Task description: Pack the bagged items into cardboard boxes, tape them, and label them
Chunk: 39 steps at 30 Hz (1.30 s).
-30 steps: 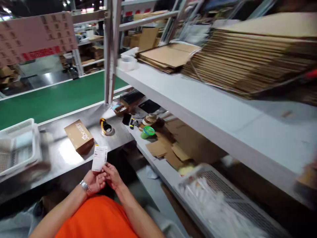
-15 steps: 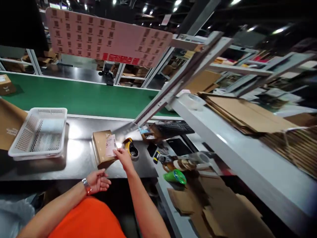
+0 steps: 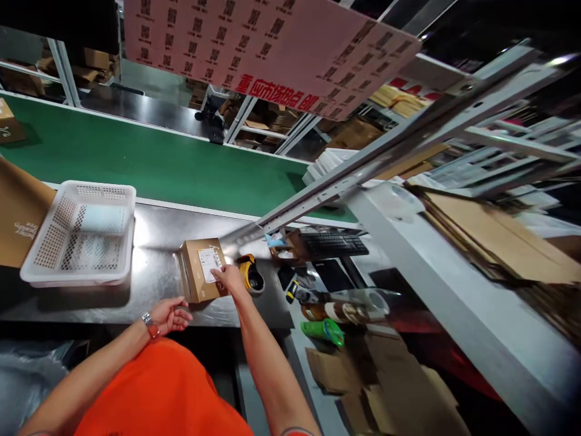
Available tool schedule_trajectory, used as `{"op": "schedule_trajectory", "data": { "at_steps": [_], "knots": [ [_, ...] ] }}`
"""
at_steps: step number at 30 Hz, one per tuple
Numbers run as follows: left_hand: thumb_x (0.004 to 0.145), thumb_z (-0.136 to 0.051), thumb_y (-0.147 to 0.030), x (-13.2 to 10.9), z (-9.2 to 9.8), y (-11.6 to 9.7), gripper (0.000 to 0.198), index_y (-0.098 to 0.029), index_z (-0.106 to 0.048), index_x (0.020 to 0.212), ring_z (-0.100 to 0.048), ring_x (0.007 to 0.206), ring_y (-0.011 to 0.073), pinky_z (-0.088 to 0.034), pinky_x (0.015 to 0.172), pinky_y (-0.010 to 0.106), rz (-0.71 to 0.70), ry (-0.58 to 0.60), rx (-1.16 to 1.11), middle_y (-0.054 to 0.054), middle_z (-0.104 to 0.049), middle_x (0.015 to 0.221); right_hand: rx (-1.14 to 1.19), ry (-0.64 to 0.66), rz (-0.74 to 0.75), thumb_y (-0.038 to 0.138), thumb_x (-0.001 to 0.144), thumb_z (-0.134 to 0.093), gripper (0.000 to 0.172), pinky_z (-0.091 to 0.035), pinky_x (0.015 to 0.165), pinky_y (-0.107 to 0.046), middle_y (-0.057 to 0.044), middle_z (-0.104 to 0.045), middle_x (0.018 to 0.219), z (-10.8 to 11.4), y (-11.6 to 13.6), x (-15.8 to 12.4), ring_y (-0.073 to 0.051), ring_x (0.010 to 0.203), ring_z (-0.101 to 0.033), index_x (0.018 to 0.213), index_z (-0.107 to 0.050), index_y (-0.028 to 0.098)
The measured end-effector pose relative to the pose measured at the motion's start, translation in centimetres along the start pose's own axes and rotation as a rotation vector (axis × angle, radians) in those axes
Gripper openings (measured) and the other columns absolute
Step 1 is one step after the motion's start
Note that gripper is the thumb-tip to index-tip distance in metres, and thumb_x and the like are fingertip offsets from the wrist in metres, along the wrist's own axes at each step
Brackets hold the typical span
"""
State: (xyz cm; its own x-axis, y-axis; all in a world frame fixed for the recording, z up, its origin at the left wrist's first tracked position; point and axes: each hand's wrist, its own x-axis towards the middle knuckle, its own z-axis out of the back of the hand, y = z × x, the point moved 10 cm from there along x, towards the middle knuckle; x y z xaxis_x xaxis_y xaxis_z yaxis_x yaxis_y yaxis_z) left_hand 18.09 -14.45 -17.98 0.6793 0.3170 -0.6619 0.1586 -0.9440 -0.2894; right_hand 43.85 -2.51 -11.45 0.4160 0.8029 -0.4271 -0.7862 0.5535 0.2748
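— Two bare hands are counted nearest the camera. How is each held?

— The left hand (image 3: pixel 170 315) is seen loosely curled with nothing in it, at the front edge of the steel table (image 3: pixel 136 297). One wristwatch (image 3: pixel 149 325) is worn on that arm. The right hand (image 3: pixel 229 280) is stretched forward with its fingertips laid down flat, and nothing is gripped by it.

— How many boxes and labels are there, and where are they placed?

— One cardboard box (image 3: pixel 193 284) is found lying on the table, and one white label (image 3: pixel 210 264) is lying on its top face. The label's near right corner is covered by the right hand's fingertips, so the box is touched on that side. The box lies just beyond the left hand and is not touched by it.

— What else is counted on the table?

— One yellow and black tape dispenser (image 3: pixel 253 280) is set just right of the box, beside the right hand. One white basket (image 3: pixel 77 233) is placed to the left, well apart from both hands. One keyboard (image 3: pixel 333 244) is seen farther right.

— And beyond that?

— One green conveyor belt (image 3: pixel 136 163) is run along the table's far side, with one brown carton (image 3: pixel 6 121) carried at its left end. One pink sheet (image 3: pixel 272 42) printed with codes is hung above. Flat cardboard (image 3: pixel 499 236) is stacked on the right-hand shelf; its sheets cannot be counted.
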Motion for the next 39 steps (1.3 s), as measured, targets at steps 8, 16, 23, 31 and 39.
{"op": "schedule_trajectory", "data": {
  "at_steps": [8,16,23,31,39],
  "knots": [
    [0.101,-0.077,-0.043,-0.5,0.1,-1.6,0.028,-0.019,-0.065,0.106,-0.074,0.067,0.0199,-0.052,0.072,0.031,-0.074,-0.121,0.068,0.008,-0.080,0.084,-0.243,0.049,0.048,0.063,0.086,-0.094,0.054,-0.056,0.088,-0.043,-0.026,-0.086,0.106,2.8,-1.5,2.2,-0.038,0.104,-0.082,0.100,-0.085,0.011],
    [0.108,-0.065,-0.034,-0.5,0.5,-5.0,0.017,-0.019,-0.062,0.101,-0.071,0.064,0.0157,-0.052,0.068,0.026,-0.291,-0.411,-0.040,0.002,-0.075,0.077,-0.197,-0.179,0.561,0.026,0.114,-0.051,0.046,-0.051,0.124,-0.046,-0.024,-0.070,0.159,1.0,5.1,1.5,-0.031,0.149,-0.065,0.155,-0.069,0.013],
    [0.113,-0.054,-0.026,0.4,-1.6,-3.8,0.019,-0.018,-0.063,0.098,-0.070,0.060,0.0146,-0.050,0.063,0.023,-0.313,-0.495,-0.060,0.003,-0.074,0.074,-0.167,-0.123,0.882,0.055,0.114,-0.055,0.080,-0.025,0.143,-0.065,-0.024,-0.038,0.188,-5.4,8.5,-0.9,-0.043,0.178,-0.027,0.179,-0.043,0.010],
    [0.110,-0.060,-0.022,0.4,-2.7,-3.1,0.015,-0.018,-0.065,0.097,-0.071,0.063,0.0158,-0.052,0.065,0.024,-0.357,-0.603,-0.143,0.004,-0.075,0.075,-0.197,-0.053,0.984,0.062,0.112,-0.058,0.083,-0.015,0.143,-0.075,-0.022,-0.030,0.191,-5.1,8.8,-1.5,-0.048,0.179,-0.023,0.180,-0.045,0.016],
    [0.090,-0.091,-0.038,-4.5,1.0,-1.0,0.029,-0.019,-0.069,0.096,-0.076,0.068,0.0163,-0.058,0.068,0.024,-0.593,-0.771,-0.294,0.004,-0.079,0.080,-0.247,0.352,1.545,0.074,0.102,-0.072,0.097,-0.013,0.142,-0.077,-0.022,-0.022,0.193,-8.3,2.8,-8.1,-0.048,0.180,-0.020,0.183,-0.040,0.032]
  ]
}}
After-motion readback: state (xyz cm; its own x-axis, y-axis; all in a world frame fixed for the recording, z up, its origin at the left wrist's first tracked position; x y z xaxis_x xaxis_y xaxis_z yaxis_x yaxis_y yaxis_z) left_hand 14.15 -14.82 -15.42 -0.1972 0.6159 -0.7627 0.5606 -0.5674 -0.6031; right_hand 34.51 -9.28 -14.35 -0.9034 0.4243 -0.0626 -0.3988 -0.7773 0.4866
